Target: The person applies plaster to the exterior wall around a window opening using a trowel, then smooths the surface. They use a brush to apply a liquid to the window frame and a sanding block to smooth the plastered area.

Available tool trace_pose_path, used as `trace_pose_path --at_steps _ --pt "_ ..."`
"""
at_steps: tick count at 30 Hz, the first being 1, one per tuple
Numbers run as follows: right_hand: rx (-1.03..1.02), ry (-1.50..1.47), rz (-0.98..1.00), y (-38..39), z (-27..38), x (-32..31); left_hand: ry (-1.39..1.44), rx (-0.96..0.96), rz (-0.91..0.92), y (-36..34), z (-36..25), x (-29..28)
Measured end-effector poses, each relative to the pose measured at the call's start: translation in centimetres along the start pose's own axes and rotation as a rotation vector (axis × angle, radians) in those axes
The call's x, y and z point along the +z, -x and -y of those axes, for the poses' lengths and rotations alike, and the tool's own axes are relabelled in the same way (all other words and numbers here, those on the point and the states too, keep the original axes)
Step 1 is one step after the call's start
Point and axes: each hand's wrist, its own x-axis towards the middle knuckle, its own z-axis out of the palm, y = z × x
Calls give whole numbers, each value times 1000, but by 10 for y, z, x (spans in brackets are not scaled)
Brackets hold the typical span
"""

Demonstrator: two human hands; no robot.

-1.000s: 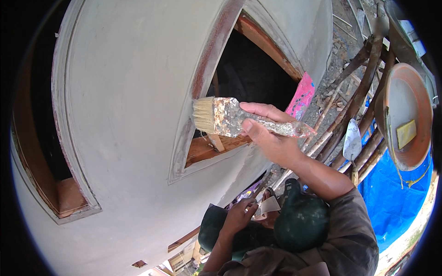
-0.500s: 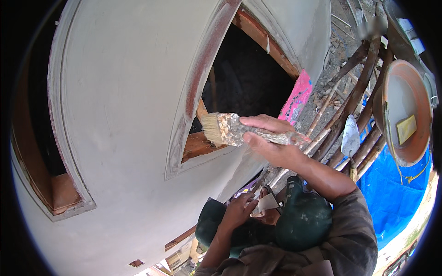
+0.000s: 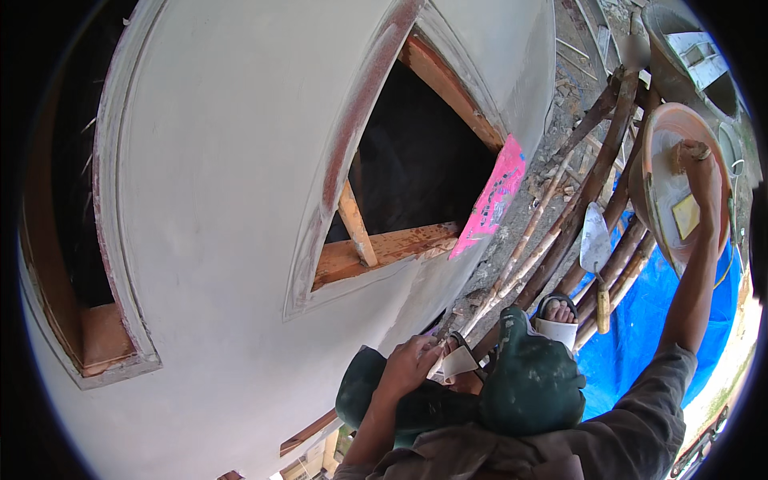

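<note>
My right hand (image 3: 704,176) reaches into a round orange-brown basin (image 3: 651,228) at the right, closed around a paintbrush (image 3: 681,158). The brush's bristles are inside the basin, near its pale contents; most of its handle is hidden by the hand. A yellow sponge-like block (image 3: 686,216) lies in the basin beside my wrist. Low in the middle, my left hand (image 3: 410,366) is closed, with fingers curled beside my knee and the end of a thin pole. What it grips, if anything, is hidden.
A pale plastered wall (image 3: 216,200) with wood-framed openings stands at left, with a pink sheet (image 3: 494,196) at one opening's edge. Wooden poles (image 3: 596,180) bear my sandalled feet and a trowel (image 3: 594,240). A blue tarp (image 3: 624,360) spreads below. Another bucket (image 3: 668,40) stands beyond the basin.
My right hand has swung with the paintbrush from in front of the wall opening, rightward into the basin. My left hand stays low near my knee. The view has shifted slightly.
</note>
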Motion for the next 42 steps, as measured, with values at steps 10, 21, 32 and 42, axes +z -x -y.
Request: trace_pose_path --at_steps 10,21,32,42 --pt "-293 -1804 11 90 320 19 -16 120 -143 11 -14 -16" --pt "-404 -1570 389 141 338 44 55 83 -357 40 9 -55" --pt "-216 -1872 -103 78 386 20 -2 490 -105 31 -29 -57" --pt "-118 -1974 138 207 409 55 -31 478 -162 36 -3 -64"
